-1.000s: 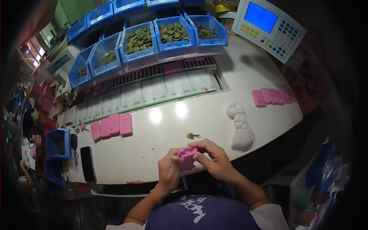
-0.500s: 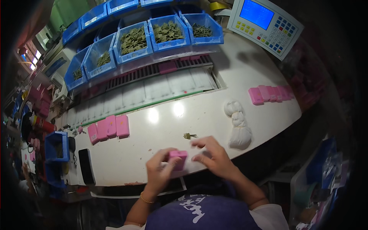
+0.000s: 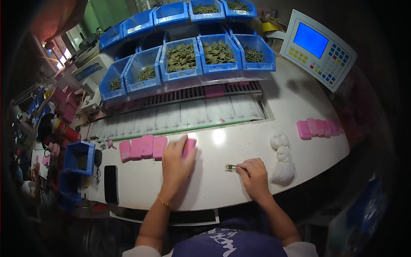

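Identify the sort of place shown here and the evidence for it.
Probably a workshop or small factory: blue bins hold small greenish parts above a white workbench, rows of pink blocks lie on it, and a keypad panel stands at right.

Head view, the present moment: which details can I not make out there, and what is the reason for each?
In the head view:
Pink block: left side, covered by the blurred left hand.
Small green piece: its held end, hidden in the right hand.
Far-right pink blocks: exact count, because they overlap and dim toward the rim.
Upper-right blue bins: their backs, cut off by the top edge.
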### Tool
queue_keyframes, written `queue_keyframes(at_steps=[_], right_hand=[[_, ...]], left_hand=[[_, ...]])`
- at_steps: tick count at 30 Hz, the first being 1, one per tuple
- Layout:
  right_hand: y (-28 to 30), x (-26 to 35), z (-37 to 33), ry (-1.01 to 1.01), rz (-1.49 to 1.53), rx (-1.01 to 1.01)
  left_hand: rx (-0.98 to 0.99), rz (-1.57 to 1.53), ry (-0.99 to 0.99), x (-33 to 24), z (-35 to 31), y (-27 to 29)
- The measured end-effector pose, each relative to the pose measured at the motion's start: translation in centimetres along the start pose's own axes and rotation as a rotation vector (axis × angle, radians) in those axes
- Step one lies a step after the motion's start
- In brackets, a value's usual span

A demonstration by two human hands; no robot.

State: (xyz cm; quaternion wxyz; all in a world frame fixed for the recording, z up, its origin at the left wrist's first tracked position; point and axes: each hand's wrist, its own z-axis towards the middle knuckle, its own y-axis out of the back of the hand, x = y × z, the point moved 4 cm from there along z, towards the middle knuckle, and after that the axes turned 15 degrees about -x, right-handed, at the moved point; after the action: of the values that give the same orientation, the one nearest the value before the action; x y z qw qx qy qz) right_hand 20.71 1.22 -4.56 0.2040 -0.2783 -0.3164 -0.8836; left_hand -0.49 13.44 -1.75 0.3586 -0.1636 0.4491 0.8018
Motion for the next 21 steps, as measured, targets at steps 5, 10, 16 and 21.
queue_keyframes(at_steps=[5,10,16,21], right_hand=[[0.2,0.2,-0.1,-0.059,0.041,0.037],[0.4,0.3,-0.1,-0.144,0.111,0.015],[1.0,2.6,1.9,-0.230,0.271,-0.062],[0.4,5.3,2.1,-0.221,0.467,0.049]], left_hand=[[-0.185,0.110,-0.060,1.6,8.9,-6.3],[-0.155,0.406,0.015,3.7,10.3,-9.0],[0.039,0.038,-0.127,1.8,4.3,-3.2],[0.415,-0.930,0.495,-3.5,-4.3,0.0]])
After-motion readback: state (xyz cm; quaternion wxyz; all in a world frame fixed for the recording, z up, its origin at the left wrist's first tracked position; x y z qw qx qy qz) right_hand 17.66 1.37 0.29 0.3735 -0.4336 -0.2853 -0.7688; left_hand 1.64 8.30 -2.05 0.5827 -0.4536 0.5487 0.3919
